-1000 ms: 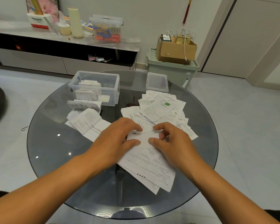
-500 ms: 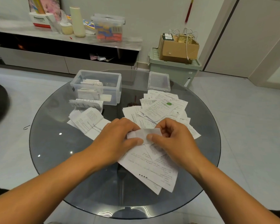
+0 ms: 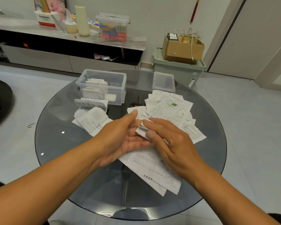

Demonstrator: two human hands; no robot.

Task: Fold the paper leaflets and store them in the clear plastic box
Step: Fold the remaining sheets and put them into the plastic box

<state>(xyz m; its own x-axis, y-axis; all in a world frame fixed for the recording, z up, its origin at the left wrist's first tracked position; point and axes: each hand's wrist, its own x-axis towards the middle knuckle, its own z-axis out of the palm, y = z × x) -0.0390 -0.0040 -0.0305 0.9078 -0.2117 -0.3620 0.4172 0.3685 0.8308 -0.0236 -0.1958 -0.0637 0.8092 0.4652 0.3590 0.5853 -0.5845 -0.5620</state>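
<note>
A small folded leaflet point(image 3: 142, 129) sits between my two hands above the middle of the round glass table point(image 3: 58, 143). My right hand point(image 3: 172, 143) pinches it with thumb and fingers. My left hand point(image 3: 122, 137) lies palm up with straight fingers under and beside the leaflet. A clear plastic box point(image 3: 118, 88) stands open at the back left with several folded leaflets inside. Unfolded leaflets point(image 3: 167, 106) are heaped at the right, and larger sheets point(image 3: 152, 168) lie under my hands.
The box's clear lid point(image 3: 163, 82) lies at the table's far edge. More folded leaflets point(image 3: 92, 117) lie in front of the box. Beyond the table stand a green bin point(image 3: 177, 70) with a cardboard box and a low shelf point(image 3: 68, 38).
The leaflet has been folded smaller and lifted off the sheets. My left hand has turned palm up and straightened its fingers; my right hand keeps its pinch.
</note>
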